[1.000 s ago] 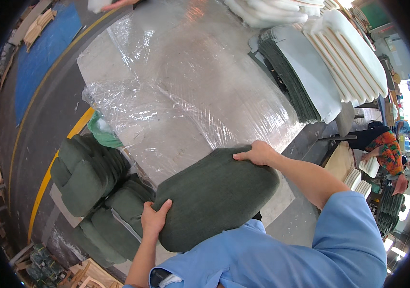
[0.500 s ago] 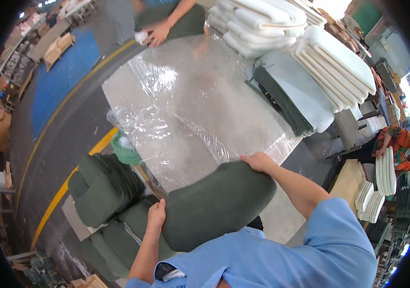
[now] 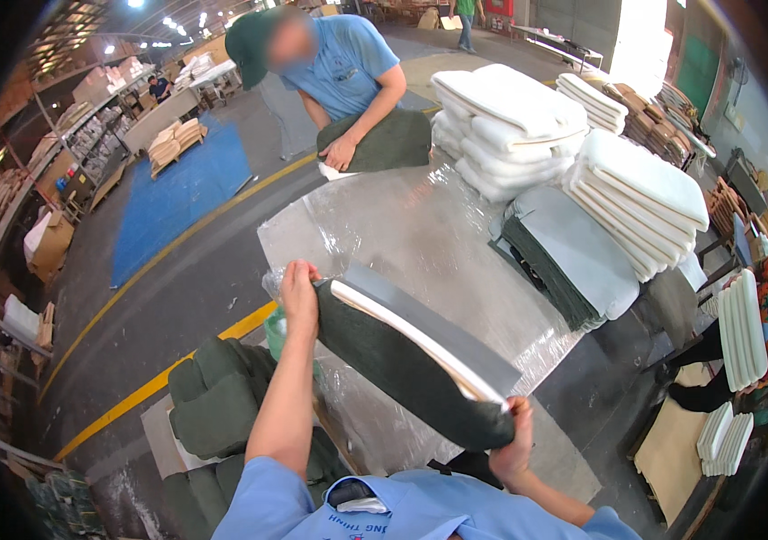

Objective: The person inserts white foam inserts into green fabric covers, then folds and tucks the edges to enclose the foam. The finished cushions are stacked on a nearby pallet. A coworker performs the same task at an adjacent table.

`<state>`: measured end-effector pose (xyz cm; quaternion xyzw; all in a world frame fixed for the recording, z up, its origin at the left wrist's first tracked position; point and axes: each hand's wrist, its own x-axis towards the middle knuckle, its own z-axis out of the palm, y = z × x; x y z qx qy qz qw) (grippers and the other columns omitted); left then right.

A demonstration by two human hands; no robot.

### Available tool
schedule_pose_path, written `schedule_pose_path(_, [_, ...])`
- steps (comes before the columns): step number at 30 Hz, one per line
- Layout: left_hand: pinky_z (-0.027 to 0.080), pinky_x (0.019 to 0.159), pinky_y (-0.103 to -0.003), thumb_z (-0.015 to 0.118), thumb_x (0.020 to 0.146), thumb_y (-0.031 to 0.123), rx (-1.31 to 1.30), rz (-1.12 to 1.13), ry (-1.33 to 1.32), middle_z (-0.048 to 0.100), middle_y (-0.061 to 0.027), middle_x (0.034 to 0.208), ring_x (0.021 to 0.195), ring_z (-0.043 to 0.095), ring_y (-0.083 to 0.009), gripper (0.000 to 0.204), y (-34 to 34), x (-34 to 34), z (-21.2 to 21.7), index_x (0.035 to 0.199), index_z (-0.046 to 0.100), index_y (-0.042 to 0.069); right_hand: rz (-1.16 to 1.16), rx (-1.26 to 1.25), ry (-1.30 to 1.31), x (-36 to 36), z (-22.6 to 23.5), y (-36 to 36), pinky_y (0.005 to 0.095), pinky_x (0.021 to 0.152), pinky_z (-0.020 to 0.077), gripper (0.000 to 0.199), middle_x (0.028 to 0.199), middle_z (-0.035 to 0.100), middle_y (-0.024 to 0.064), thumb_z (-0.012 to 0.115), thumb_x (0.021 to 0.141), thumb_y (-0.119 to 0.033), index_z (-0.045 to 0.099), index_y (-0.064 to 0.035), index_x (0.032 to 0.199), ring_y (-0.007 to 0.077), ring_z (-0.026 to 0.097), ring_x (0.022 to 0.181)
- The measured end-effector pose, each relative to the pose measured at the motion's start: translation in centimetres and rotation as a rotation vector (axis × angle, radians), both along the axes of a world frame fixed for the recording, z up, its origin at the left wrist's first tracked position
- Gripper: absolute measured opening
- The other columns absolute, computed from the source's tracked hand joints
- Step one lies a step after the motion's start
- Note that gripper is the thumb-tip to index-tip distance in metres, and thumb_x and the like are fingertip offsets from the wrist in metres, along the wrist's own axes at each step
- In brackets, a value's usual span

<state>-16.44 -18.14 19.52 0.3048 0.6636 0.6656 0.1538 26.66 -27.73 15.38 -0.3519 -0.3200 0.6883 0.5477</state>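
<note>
Both hands hold a dark green seat cushion (image 3: 393,373) up over the table's near side. My left hand (image 3: 300,301) is closed on its far left end, and my right hand (image 3: 513,443) grips its near right end. The cushion is tipped on edge, so white padding (image 3: 411,331) shows along an open side of the cover. A grey flap (image 3: 438,319) of the cover stands out beyond the padding. Underneath lies the table (image 3: 348,211), covered in clear plastic film.
Across the table a co-worker's hand (image 3: 341,153) rests on another dark green piece (image 3: 388,141). White pads (image 3: 510,108) and a stack of grey-green covers (image 3: 573,252) fill the table's right side. Finished-looking green cushions (image 3: 222,396) are piled at my left, beside a green bag (image 3: 276,333).
The cushion has been lifted and turned from lying face up to standing on edge, showing its padding. My left hand moved away from me, my right hand toward me. The view has tilted up.
</note>
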Motion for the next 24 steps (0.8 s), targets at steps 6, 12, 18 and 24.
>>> schedule_pose_path(6, [0.053,0.071,-0.033,0.046,0.112,0.03,0.08,-0.115,-0.368,0.07,-0.0104,0.08,0.072,0.064,-0.0179,0.032,2.2,1.4,-8.5,0.098,0.062,0.007,0.662,0.078,-0.359,-1.9,-3.4,-2.4,0.0276,0.086,0.0423,0.046,0.107,0.048,0.0021,0.072,0.098,-0.037,0.045,-0.0072,0.121,0.0122,0.049,0.096])
schedule_pose_path(12, [0.057,0.068,-0.036,0.04,0.114,0.038,0.075,-0.194,-0.593,0.074,-0.0152,0.086,0.072,0.067,-0.021,0.039,1.9,1.3,-8.0,0.106,0.061,0.007,1.103,0.206,-0.498,-3.7,-1.6,6.9,0.0307,0.073,0.05,0.034,0.086,0.061,0.0017,0.064,0.107,-0.037,0.063,-0.0044,0.097,0.0094,0.058,0.082])
schedule_pose_path(18, [0.058,0.081,-0.036,0.033,0.114,0.055,-0.014,-0.214,-0.633,0.077,-0.0142,0.107,0.09,0.07,-0.0211,0.061,0.3,0.0,-8.0,0.122,0.061,0.002,0.778,0.725,-0.724,-15.7,3.1,15.2,0.0337,0.071,0.0539,0.031,0.095,0.07,0.008,0.077,0.093,-0.016,0.069,-0.0053,0.121,0.0163,0.066,0.08])
schedule_pose_path(24, [0.048,0.112,-0.042,0.019,0.109,0.069,0.084,-0.405,-0.718,0.066,-0.0108,0.142,0.129,0.061,-0.0269,0.08,0.7,0.1,-7.9,0.145,0.054,0.006,0.93,1.037,-0.588,-27.5,2.2,21.5,0.0397,0.091,0.0562,0.046,0.119,0.075,0.0121,0.075,0.091,-0.014,0.069,-0.0147,0.137,0.0285,0.07,0.101])
